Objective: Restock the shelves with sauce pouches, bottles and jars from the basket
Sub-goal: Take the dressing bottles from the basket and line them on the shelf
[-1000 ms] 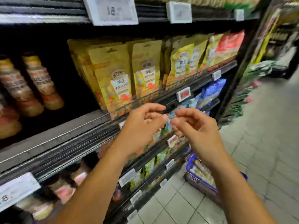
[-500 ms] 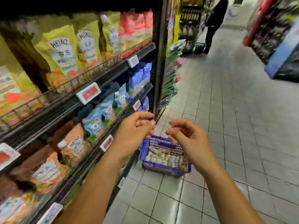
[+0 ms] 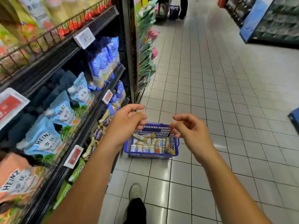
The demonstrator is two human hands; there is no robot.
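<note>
Shelves [image 3: 53,54] at left carry soft Heinz pouches [image 3: 43,139]. Blue basket [image 3: 150,154] sits on floor tiles [image 3: 210,94] just beside them, holding small jars and bottles [image 3: 145,148], apparently glass: rigid, fragile, heavy for size, likely slick. Grip each round its body below the cap. Left hand [image 3: 126,123] and right hand [image 3: 191,131] hover above, fingers [image 3: 181,118] loosely curled, empty.

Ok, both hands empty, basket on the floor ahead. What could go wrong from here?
The jars stand packed tight in the basket, with bottles lying among them; lifting one could topple its neighbours. The basket sits on the floor ahead of the shoe, so a step might kick it. The blue pouches lean beside the left arm; a brush could dislodge them.
</note>
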